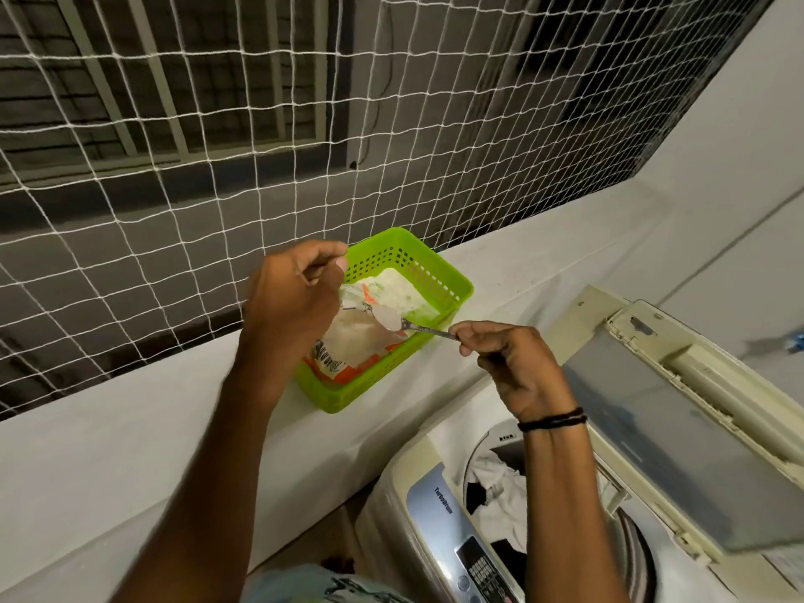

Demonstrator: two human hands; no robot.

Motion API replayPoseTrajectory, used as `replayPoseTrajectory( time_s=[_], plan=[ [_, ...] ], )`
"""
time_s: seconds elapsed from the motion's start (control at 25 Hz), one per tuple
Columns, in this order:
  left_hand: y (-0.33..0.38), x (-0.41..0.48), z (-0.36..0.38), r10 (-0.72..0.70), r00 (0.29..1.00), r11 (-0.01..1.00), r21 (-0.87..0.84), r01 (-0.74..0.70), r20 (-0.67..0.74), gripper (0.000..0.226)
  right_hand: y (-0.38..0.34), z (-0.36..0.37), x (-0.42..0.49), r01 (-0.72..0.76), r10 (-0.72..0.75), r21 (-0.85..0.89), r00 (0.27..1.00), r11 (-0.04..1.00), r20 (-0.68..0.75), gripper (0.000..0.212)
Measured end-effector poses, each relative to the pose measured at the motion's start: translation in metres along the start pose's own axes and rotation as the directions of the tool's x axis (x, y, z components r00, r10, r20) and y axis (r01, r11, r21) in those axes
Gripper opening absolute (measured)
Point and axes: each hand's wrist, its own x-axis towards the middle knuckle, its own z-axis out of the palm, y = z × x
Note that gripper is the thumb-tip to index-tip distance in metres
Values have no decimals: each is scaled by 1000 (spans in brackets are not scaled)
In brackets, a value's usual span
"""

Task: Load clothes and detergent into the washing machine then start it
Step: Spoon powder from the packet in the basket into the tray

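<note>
Green basket (pixel 452 289) at twelve o'clock is holding one detergent bag (pixel 352 341), its edge pinched by the left hand (pixel 300 298); the right hand (pixel 513 363) is pinching one powder-heaped spoon (pixel 407 326). At five o'clock, one "TurboDrum" washing machine (pixel 435 511) is holding clothes (pixel 496 483).

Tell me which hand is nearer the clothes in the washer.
Right. The right hand, pinching the spoon, hangs just beyond the clothes, at the edge of the washer; the left hand is farther off, over the basket, holding the bag.

Location: domestic laundry balcony.
You stand at a top-load washing machine (pixel 435 511) beside a white ledge (pixel 108 450), netting (pixel 261 145) strung above it.
</note>
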Motion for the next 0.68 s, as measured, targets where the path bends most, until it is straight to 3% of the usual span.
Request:
replayPoseTrajectory(
  time_s=[0.16, 0.44, 0.56, 0.68],
  plan=[
    [14, -4, 17, 43, 999, 995, -85, -42, 16, 20, 9, -21, -12, 0, 5, 84, 998, 996, -58, 14],
    [41, -18, 85, 127, 985, 981, -162, -108, 112, 17, 52, -93, -44, 26, 38, 196, 947, 980, -319, 25],
    [45, -34, 137, 196, 946, 975, -150, -161, 260, 18, 89, -131, -60, 47, 119, 329, 876, 943, -468, 24],
    [46, -63, 202, 189, 886, 975, -189, -118, 423, 18, 128, -172, -78, 79, 202, 383, 741, 920, -640, 23]
  ],
)
